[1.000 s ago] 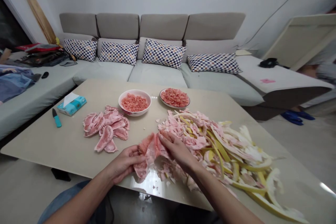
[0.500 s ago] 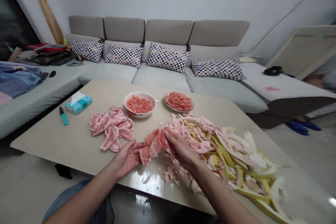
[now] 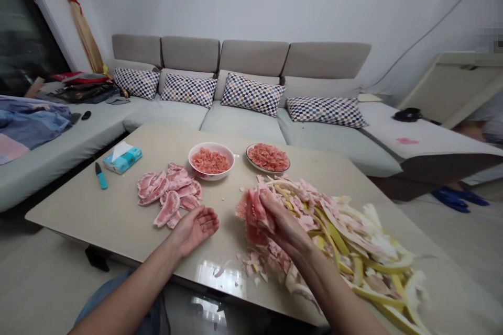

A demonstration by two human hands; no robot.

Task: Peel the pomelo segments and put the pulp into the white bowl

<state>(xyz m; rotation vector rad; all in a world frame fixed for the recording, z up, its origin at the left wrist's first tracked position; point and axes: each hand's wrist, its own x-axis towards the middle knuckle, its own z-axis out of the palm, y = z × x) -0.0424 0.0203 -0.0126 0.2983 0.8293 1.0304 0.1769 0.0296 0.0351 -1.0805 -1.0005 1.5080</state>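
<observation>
My right hand [image 3: 285, 225] is closed around pink pomelo segments [image 3: 251, 212], which stick out past my thumb and fingers to the left. It hovers over the left side of a heap of yellow-green pomelo peel and pink membrane scraps [image 3: 341, 241]. Palm up and holding nothing, my left hand [image 3: 198, 230] is open above the table, apart from the right. Just behind it lies a pile of unpeeled pomelo segments [image 3: 173, 193]. Farther back are a white bowl [image 3: 214, 176] of red pomelo flesh and a dark-rimmed plate [image 3: 271, 170] heaped with more flesh.
On the table's [image 3: 74, 209] left side are a teal-handled knife [image 3: 101, 177] and a blue tissue pack [image 3: 123, 159]. A grey sofa [image 3: 236, 120] with checked cushions runs behind. At the right edge, part of a person shows, with blue slippers [image 3: 450, 200] on the floor.
My left hand has come away from the pomelo pieces and turned its palm up. The right hand keeps the pieces, now bunched closer to it. The view has tilted up slightly.
</observation>
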